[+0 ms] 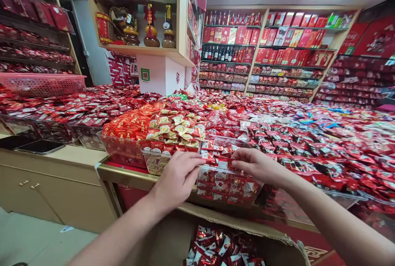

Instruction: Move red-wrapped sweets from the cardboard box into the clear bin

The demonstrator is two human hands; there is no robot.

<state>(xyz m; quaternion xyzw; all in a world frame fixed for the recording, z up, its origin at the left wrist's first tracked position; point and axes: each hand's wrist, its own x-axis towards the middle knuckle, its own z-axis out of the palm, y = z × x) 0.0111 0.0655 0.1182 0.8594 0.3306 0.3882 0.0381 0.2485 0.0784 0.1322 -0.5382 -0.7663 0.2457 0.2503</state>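
Observation:
My left hand (179,175) and my right hand (256,165) reach into a clear plastic bin (243,194) at the front edge of a big sweets counter. The bin holds several red-and-silver wrapped candies (220,157). Fingers of both hands rest on the candies near the bin's top; I cannot tell whether either hand pinches one. Below my arms an open cardboard box (277,239) holds more red-and-silver wrapped candies (222,247).
Next to the bin on the left, clear bins hold gold-and-red candies (173,128) and red packets (129,124). A pink basket (41,82) sits far left. A beige cabinet (55,187) carries a dark tray (40,146). Shelves of red gift boxes (277,43) line the back wall.

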